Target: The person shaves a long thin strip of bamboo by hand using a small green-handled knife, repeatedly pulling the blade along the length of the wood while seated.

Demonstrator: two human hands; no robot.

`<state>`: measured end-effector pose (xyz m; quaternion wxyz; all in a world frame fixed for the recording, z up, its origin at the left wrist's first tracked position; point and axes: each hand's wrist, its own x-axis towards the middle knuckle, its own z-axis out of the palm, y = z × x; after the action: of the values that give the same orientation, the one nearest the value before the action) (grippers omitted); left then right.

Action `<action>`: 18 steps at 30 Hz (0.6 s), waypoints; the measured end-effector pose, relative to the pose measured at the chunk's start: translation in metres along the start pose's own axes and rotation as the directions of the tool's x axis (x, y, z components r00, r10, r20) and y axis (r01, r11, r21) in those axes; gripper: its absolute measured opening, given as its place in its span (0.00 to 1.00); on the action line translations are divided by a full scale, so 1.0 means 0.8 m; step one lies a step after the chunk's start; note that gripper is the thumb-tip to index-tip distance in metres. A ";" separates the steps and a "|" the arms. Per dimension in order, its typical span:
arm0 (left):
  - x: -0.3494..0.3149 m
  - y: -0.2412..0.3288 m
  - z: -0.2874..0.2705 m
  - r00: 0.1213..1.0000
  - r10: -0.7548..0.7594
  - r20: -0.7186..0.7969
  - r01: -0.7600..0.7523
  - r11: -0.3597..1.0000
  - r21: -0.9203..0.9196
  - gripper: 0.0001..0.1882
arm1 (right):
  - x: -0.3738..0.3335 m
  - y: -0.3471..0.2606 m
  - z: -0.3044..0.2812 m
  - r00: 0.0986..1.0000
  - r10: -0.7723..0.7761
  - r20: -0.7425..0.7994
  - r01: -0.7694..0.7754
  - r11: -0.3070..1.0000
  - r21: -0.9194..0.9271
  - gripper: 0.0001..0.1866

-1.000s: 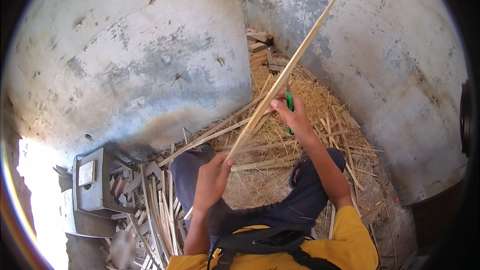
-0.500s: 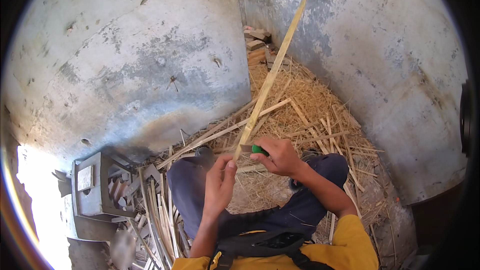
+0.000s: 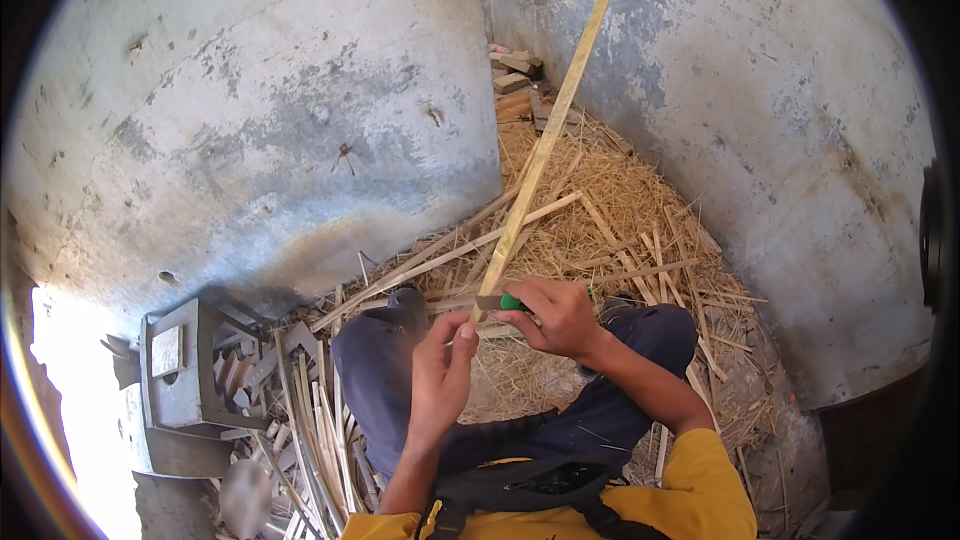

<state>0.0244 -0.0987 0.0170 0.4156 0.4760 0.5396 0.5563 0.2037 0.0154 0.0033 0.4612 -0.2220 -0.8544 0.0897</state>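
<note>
A long, flat wooden strip (image 3: 545, 145), pale yellow and probably bamboo, slants up and away from me toward the right wall. My left hand (image 3: 441, 365) pinches its near end between thumb and fingers. In my right hand (image 3: 560, 318) is a knife with a green handle (image 3: 513, 298). Its short, wide blade (image 3: 488, 302) lies across the strip just beyond my left fingertips. How deep the edge sits in the wood I cannot tell. Most of the handle is hidden by my right fingers.
Straw-like shavings (image 3: 610, 190) and loose strips cover the floor between two worn walls (image 3: 330, 90). More strips (image 3: 320, 440) lie at my left beside a grey metal box frame (image 3: 185, 360). Bricks (image 3: 515, 70) are stacked in the far corner. My bent legs flank the work.
The strip has slid slightly up and away, its far tip now at the picture's top edge. My right hand and the knife have shifted a little left and nearer to me.
</note>
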 end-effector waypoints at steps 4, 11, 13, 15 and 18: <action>-0.003 -0.005 -0.002 1.000 0.017 0.000 -0.017 0.999 0.042 0.12 | 0.001 -0.002 0.000 0.999 0.011 -0.039 -0.013 0.999 -0.046 0.15; -0.006 -0.006 -0.002 0.999 0.052 0.006 -0.052 0.997 0.058 0.13 | 0.005 -0.002 -0.003 0.998 0.018 -0.059 -0.023 0.996 -0.087 0.15; -0.007 -0.006 -0.002 0.998 0.066 0.000 -0.066 0.995 0.072 0.13 | 0.007 -0.003 -0.003 0.998 0.008 -0.057 -0.014 0.994 -0.108 0.15; -0.009 -0.004 -0.001 0.997 0.079 -0.017 -0.077 0.990 0.117 0.13 | 0.007 -0.003 -0.005 0.998 -0.007 -0.056 -0.001 0.991 -0.135 0.14; -0.026 -0.007 -0.011 1.000 -0.002 -0.024 0.004 0.993 0.122 0.12 | 0.012 0.039 -0.023 0.882 0.399 -0.252 -0.428 0.901 -0.073 0.15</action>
<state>0.0197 -0.1200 0.0104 0.3803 0.4932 0.5780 0.5273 0.2235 0.0463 0.0091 0.5125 -0.4372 -0.7315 0.1052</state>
